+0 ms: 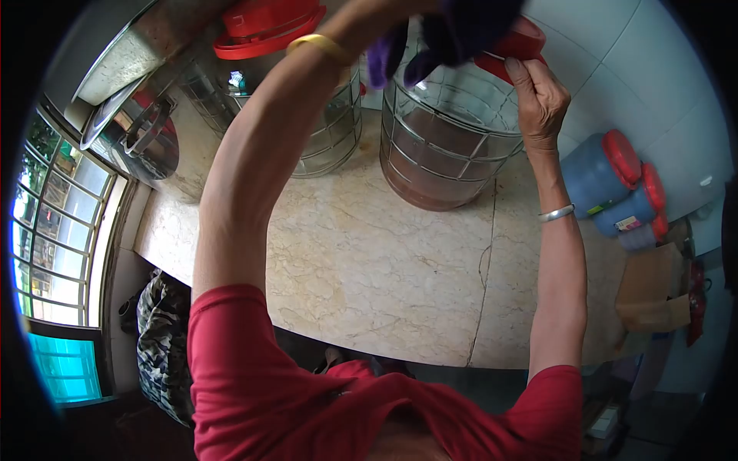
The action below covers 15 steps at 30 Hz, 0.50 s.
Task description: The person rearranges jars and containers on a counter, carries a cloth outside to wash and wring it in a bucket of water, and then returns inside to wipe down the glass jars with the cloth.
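Note:
A large glass jar (446, 150) in a wire frame stands on the marbled counter (377, 261), with brownish-red contents low inside. Above its mouth, my right hand (542, 100) grips a red lid (523, 42), thumb on the rim. Dark purple cloth (453, 34) hangs over the jar at the top edge of the view. My left arm reaches up to this cloth, but the hand itself is hidden or out of frame, so its fingers do not show.
Left of the jar stands another wire-framed jar (327, 134), near a red lid (265, 34). Metal pans (127, 58) lean at the upper left. Blue containers with red lids (600, 177) and a cardboard box (649, 288) are at the right. A barred window (61, 223) is at the left.

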{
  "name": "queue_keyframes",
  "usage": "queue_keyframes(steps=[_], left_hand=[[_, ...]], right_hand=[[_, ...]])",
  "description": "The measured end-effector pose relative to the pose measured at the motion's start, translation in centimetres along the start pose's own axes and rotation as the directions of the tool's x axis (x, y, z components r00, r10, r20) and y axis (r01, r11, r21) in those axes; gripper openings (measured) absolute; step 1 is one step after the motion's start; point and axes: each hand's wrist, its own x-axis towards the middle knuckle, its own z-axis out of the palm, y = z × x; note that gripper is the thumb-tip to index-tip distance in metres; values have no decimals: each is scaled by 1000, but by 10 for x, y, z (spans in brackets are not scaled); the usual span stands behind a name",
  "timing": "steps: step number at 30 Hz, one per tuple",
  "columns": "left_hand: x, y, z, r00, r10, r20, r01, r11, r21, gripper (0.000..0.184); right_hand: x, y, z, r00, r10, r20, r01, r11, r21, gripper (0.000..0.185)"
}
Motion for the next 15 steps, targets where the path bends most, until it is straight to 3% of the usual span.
queue_keyframes(steps=[4,6,7,8,9,11,12,15], left_hand=[[44,-15,29,949,138,283,-173,980,102,22],[63,-27,38,916,119,383,-164,983,86,24],[72,-28,38,917,82,391,-87,996,-5,24],[93,-48,53,756,208,620,-598,604,527,24],[98,-62,62,759,215,615,-604,585,541,24],[100,-84,76,883,337,326,-459,766,450,22],[102,-91,77,931,291,221,-359,843,400,21],[115,-112,78,893,325,311,-441,768,464,20]], right_hand=[[-1,10,-4,1000,-11,22,13,997,-80,27],[-5,5,-3,998,1,62,5,995,-98,23],[-3,3,-2,999,-37,32,40,994,-99,28],[1,2,-2,997,-80,-5,79,991,-105,34],[3,0,-2,995,-97,-24,94,989,-112,34],[2,-1,-1,998,-56,-22,55,997,-46,33],[2,-1,-1,1000,-12,-18,11,1000,-11,33],[3,1,-3,997,-71,-15,71,996,-48,32]])
